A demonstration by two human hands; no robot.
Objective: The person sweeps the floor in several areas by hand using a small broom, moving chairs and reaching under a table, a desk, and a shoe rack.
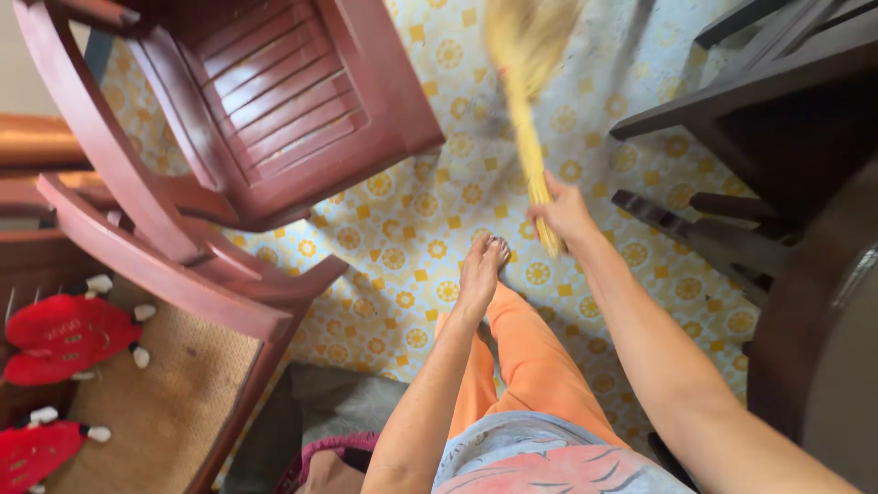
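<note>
Broom (529, 137) is angling bristles-down onto the tiled floor (430, 229), gripped low on its straw shaft for reach. Left to right: red chair (274, 101) is crowding the sweep; left hand (480, 270) is hanging, fingers together, apparently empty; right hand (562, 215) is wrapping the shaft; dark table (777, 82) is blocking the right.

Broom (523, 101) head blurred, cut by top edge; handle end hidden in right hand (565, 212). Dark table (777, 82) cut off at right edge.
</note>
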